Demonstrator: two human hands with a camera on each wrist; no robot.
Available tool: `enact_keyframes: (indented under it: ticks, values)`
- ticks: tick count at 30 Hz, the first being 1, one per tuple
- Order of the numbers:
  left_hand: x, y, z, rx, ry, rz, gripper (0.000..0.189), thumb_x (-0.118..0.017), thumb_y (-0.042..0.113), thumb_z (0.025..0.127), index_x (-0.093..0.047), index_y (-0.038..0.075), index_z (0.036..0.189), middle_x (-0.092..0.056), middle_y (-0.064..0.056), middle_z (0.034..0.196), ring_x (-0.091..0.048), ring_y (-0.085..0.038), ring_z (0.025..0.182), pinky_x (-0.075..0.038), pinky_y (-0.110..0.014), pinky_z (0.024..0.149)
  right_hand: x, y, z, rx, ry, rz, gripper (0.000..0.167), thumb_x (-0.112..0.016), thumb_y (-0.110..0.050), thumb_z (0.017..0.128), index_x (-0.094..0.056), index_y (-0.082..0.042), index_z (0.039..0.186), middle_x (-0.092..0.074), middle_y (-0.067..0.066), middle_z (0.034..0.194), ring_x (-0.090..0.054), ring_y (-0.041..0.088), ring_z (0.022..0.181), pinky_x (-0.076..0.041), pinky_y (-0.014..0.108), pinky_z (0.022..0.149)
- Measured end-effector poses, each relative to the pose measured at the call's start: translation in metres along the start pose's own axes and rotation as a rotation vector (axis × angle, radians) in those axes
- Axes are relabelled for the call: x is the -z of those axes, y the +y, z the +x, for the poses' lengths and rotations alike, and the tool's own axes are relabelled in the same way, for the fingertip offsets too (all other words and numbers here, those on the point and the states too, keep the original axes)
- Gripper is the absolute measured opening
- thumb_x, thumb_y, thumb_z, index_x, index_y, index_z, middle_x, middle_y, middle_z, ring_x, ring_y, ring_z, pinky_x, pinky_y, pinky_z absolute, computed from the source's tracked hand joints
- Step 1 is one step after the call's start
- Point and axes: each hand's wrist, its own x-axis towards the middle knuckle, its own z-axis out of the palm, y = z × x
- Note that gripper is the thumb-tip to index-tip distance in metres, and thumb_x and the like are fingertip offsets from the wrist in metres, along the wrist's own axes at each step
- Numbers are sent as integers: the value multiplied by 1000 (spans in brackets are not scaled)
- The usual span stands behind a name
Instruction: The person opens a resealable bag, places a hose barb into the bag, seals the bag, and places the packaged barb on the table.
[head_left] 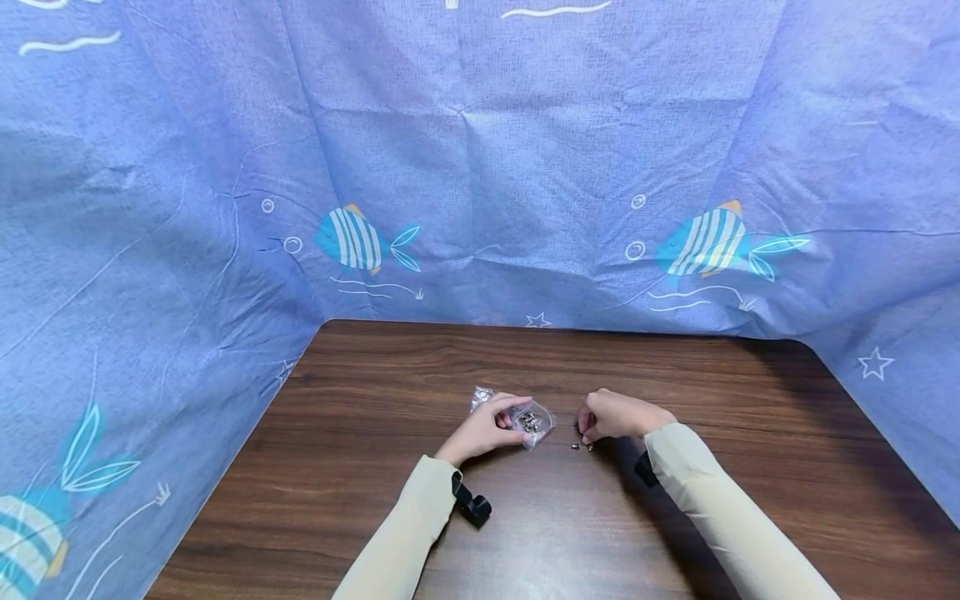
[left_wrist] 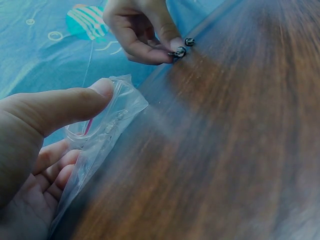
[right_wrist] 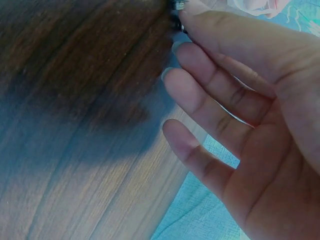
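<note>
My left hand (head_left: 487,427) grips a small clear plastic bag (head_left: 542,414), with the thumb on one side and the fingers behind it. Several small shiny metal fittings (head_left: 530,422) lie inside the bag. To the right, my right hand (head_left: 615,414) is low over the table, its thumb and index fingertip pinching a small metal fitting (left_wrist: 180,51). A second metal fitting (left_wrist: 189,42) sits just beside it on the table. In the right wrist view the other fingers of the right hand (right_wrist: 250,130) are loosely bent, and the fittings are partly cut off at the top edge.
The hands work over a dark wood-grain table (head_left: 420,358). Another crinkled piece of clear plastic (head_left: 482,397) shows behind the left hand. A blue cloth with fish prints (head_left: 525,192) hangs behind the table and along its sides.
</note>
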Motion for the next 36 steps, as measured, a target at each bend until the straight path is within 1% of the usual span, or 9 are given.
enact_keyframes:
  ticks: [4,9,15,22,26,31,34,36]
  values:
    - [1,-2,0,-9,6,-3,59,-80,17,77,-58,11,132,-59,-10,109,-54,-22,81,-43,-20,70,-1,1,1,2,-1,-6,10,-77,-7,75,-69,-12,72,-62,-10,66,-47,-2,58,-42,17,55]
    - [2,-2,0,-18,2,15,59,-80,20,77,-59,11,132,-59,-6,108,-50,-9,78,-45,-19,70,-1,4,3,11,7,-14,9,-76,-6,76,-70,-12,74,-65,-10,69,-50,-2,62,-44,17,58]
    - [2,-1,0,-7,-3,28,60,-80,21,78,-58,12,133,-58,-4,107,-48,-6,77,-45,-18,71,1,3,4,45,27,-12,6,-73,-3,75,-71,-8,76,-68,-7,72,-55,-2,66,-47,18,61]
    - [2,-1,0,-5,0,20,59,-80,21,78,-59,12,132,-59,-5,108,-49,-7,77,-44,-18,70,6,-1,6,48,42,-6,5,-72,-4,78,-73,-7,82,-70,-2,76,-60,1,71,-50,19,65]
    - [2,-1,0,-1,1,4,59,-80,21,77,-59,13,132,-59,-7,109,-50,-10,79,-43,-18,70,8,-3,9,56,56,8,5,-71,-2,78,-72,-6,81,-69,-3,75,-57,1,68,-50,19,63]
    - [1,-2,0,1,7,-5,59,-80,17,77,-58,12,132,-59,-10,112,-53,-22,82,-41,-18,70,10,-6,14,73,67,31,6,-69,-1,80,-70,-7,79,-66,-5,72,-52,-1,62,-47,18,59]
    - [0,-1,0,5,7,4,59,-78,13,79,-57,9,133,-59,-14,114,-54,-29,84,-40,-18,69,11,-9,17,82,79,30,7,-70,-2,80,-69,-9,77,-65,-5,71,-52,-1,61,-47,18,58]
    - [1,3,-1,7,1,9,59,-77,10,79,-56,6,134,-59,-17,115,-55,-33,85,-39,-18,69,11,-11,19,91,91,19,8,-70,-3,81,-68,-10,77,-65,-6,70,-51,-1,61,-47,18,58]
